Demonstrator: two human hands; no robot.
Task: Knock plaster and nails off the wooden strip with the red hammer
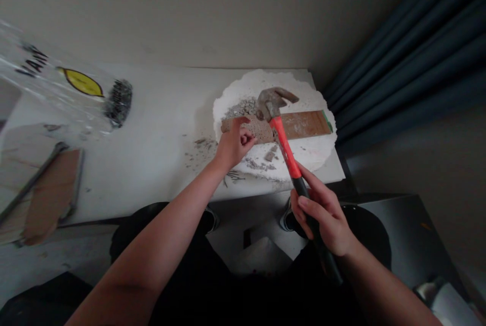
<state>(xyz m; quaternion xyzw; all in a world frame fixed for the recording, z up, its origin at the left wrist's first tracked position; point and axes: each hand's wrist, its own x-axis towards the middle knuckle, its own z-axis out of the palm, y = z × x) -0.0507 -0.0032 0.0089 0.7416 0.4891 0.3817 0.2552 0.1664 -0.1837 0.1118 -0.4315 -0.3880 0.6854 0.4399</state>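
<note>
My right hand (322, 212) is wrapped round the black grip of a claw hammer (286, 146) with a red-orange neck. The hammer's worn metal head hangs over a brown wooden board (306, 124), claw toward the right. On the board's left part lies a stretch full of small holes (261, 131), broken at its right end. My left hand (236, 145) rests over that part with fingers curled in; whatever they pinch is too small to make out. Under the board is a white, ragged-edged slab (304, 156). Grey crumbs (243, 107) are heaped behind my left hand.
Several loose nails (234, 175) lie by the white table's (159, 164) front edge. At the left are a clear plastic bag (45, 80) with dark bits at its end, a brown tile-like piece (55, 189) and a metal bar (34, 179). A dark curtain (410, 57) hangs at right.
</note>
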